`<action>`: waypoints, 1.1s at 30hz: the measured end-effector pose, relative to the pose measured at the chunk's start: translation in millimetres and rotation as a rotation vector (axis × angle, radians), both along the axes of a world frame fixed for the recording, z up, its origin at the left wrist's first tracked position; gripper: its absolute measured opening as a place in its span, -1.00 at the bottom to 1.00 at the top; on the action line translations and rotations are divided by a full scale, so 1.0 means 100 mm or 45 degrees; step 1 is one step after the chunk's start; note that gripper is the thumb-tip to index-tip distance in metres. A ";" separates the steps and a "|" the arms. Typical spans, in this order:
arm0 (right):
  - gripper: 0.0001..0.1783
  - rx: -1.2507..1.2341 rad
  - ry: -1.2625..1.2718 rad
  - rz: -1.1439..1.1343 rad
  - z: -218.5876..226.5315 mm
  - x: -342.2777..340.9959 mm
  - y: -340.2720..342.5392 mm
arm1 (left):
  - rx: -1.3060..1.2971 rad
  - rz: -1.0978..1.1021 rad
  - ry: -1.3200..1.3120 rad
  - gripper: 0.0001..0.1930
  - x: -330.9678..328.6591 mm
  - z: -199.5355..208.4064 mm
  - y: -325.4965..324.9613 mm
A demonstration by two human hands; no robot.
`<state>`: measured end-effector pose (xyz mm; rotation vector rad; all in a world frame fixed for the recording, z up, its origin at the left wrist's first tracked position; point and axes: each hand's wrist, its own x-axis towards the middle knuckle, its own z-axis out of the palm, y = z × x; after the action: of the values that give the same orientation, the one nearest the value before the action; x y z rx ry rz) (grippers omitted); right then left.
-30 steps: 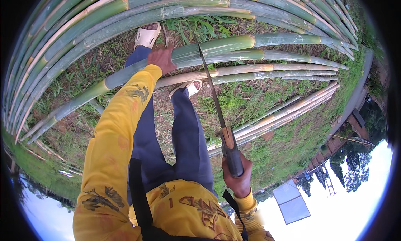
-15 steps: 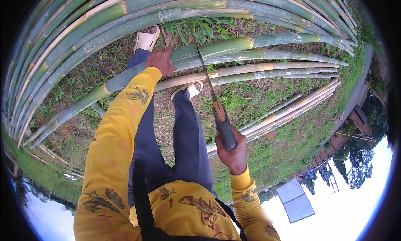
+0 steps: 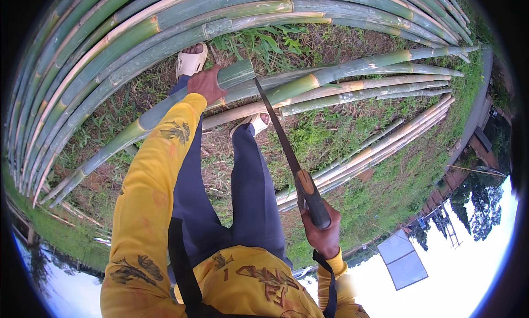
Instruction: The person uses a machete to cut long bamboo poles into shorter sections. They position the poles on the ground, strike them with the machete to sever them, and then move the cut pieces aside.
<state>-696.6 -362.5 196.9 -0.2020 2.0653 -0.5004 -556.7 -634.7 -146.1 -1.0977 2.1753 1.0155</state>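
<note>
My left hand (image 3: 206, 85) is wrapped round a thick green bamboo pole (image 3: 236, 73), close to its cut end. To the right, the severed bamboo piece (image 3: 297, 85) lies lower, slanting across other poles. My right hand (image 3: 322, 232) grips the handle of a hand saw (image 3: 286, 142). The saw's long narrow blade points away from me, its tip beside the cut end of the held pole. A thinner pale bamboo pole (image 3: 231, 114) runs beneath, between my feet.
Many long bamboo poles (image 3: 182, 15) lie stacked across the far side and left. Several pale poles (image 3: 380, 147) lie on the grass at right. My feet in light clogs (image 3: 191, 62) stand among weeds and soil. A grey path edge (image 3: 476, 109) curves past at far right.
The pole under my left hand has come apart into two pieces, and the right piece has dropped. My right hand has drawn the saw back toward me and to the right.
</note>
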 end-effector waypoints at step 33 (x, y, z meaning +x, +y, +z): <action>-0.94 -0.166 0.498 -1.280 0.38 0.07 3.90 | -0.468 0.076 -0.202 -0.15 0.58 1.14 0.57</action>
<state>-689.7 27.8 235.0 0.7636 2.4165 -1.2732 -499.1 -577.4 -32.5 -1.3626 2.2617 0.5390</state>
